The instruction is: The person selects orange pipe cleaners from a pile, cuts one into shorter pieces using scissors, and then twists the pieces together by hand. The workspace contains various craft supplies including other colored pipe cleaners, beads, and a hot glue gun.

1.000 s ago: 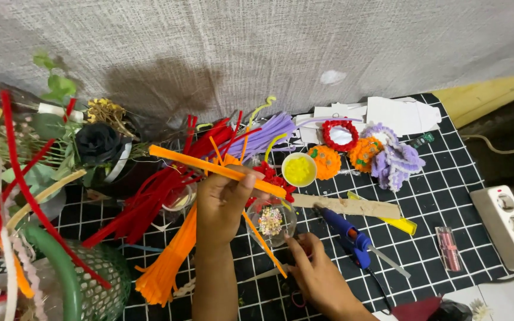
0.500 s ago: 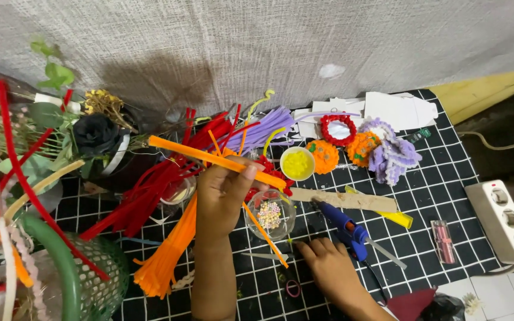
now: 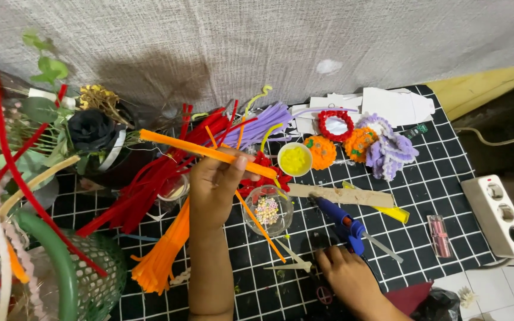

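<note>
Centrally, left hand grips orange pipe cleaner raised clear of tabletop clutter; right hand, lower centre, rests fingers-down beside blue glue gun, holding nothing visible.

We see fuzzy orange pipe cleaners, a glossy blue plastic glue gun, a rough matt cardboard strip and a smooth clear plastic cup.

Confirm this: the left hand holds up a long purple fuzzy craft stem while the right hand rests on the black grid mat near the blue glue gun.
Not quite. The head view shows the left hand holding a long orange fuzzy craft stem, not purple. The right hand does rest on the black grid mat near the blue glue gun.
</note>
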